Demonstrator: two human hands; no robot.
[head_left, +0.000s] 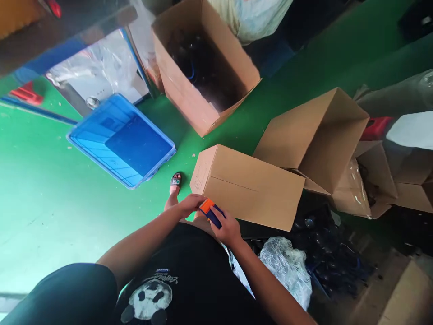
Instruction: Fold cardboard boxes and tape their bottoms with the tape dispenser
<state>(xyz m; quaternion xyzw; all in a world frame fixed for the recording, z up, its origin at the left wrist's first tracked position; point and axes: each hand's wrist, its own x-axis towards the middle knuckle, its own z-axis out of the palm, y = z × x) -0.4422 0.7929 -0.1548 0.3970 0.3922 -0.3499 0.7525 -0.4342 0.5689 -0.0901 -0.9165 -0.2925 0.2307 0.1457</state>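
Tan cardboard box [250,189] crowds close, black heap [326,239] kinda murky; right hand [228,229] grips orange-and-navy plastic gadget [210,210], left hand [190,204] grip unclear.

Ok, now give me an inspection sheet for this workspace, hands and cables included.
Surface: green floor, brightest at the left.
Job's things: orange-and-blue tool, in hand; cardboard box just beyond the hands.
Clutter: clear plastic bundle and black heap, both to the right.
Hands: right hand holds the tool's blue part; left hand at its orange end, grip unclear.
Cables: nothing seen that is surely a cable; a thin blue strand shows among the dark contents of an open carton.
Surroundings: blue bin ahead-left; white sack behind the carton.
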